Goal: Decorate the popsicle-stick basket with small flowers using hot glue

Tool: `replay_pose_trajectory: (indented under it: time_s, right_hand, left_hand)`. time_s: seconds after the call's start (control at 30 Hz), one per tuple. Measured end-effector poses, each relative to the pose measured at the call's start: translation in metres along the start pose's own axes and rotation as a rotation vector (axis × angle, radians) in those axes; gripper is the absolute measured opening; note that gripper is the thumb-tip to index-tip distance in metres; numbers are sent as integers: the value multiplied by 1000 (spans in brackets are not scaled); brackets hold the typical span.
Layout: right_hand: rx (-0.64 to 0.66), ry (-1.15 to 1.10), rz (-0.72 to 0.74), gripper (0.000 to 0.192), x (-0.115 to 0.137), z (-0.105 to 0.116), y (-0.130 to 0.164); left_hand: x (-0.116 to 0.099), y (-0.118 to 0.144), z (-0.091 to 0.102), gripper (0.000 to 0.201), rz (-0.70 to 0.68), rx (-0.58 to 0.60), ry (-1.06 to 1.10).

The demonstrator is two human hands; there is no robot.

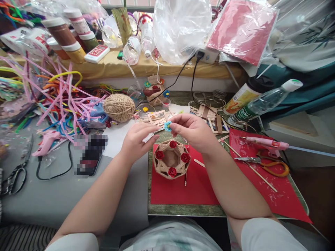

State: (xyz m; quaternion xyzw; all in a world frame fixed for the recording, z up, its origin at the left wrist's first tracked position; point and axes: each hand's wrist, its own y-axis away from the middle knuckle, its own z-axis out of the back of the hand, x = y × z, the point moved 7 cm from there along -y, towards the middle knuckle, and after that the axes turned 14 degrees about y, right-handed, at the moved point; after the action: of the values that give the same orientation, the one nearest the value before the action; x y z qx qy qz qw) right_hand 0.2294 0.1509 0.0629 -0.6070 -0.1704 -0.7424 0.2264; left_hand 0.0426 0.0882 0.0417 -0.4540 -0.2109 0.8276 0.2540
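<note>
Between the thumb and fingers of my right hand [192, 130] is a small blue flower [167, 126] with a yellow centre. My left hand [138, 139] is just left of it, thumb and fingers apart, with nothing visibly gripped. Something white shows beneath its fingers; I cannot tell whether they touch it. Below both hands, a twine-wrapped octagonal basket [161, 170] stands on a red sheet [170, 195]. Red paper-like roses [172, 172] sit around its rim.
A twine ball [119, 107] and craft sticks [157, 116] lie behind the hands. At right are orange-handled scissors [274, 168], a pink glue gun [269, 143] and a water bottle [264, 103]. Another glue gun [47, 141], black scissors [19, 170] and pipe cleaners [62, 94] occupy the left.
</note>
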Motion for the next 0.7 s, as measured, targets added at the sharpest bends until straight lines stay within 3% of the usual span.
replay_pose_trajectory:
  time_s: [0.1, 0.23, 0.3, 0.4, 0.5, 0.7]
  right_hand:
    - [-86, 46, 38, 38, 12, 13, 7]
    - [-34, 68, 51, 37, 17, 4, 13]
    - [50, 75, 45, 35, 13, -10, 13]
    - [104, 130, 57, 22, 6, -25, 12]
    - [81, 239, 91, 11, 8, -26, 12]
    - [123, 495, 108, 18, 14, -31, 16]
  left_hand:
    - [8, 0, 10, 57, 105, -121, 138]
    - [1, 1, 12, 48, 69, -139, -79]
    - [-4, 3, 7, 38, 14, -93, -159]
    - [-6, 6, -5, 19, -52, 29, -113]
    - [-3, 8, -11, 20, -63, 102, -124]
    - [-4, 6, -17, 25, -68, 165, -203]
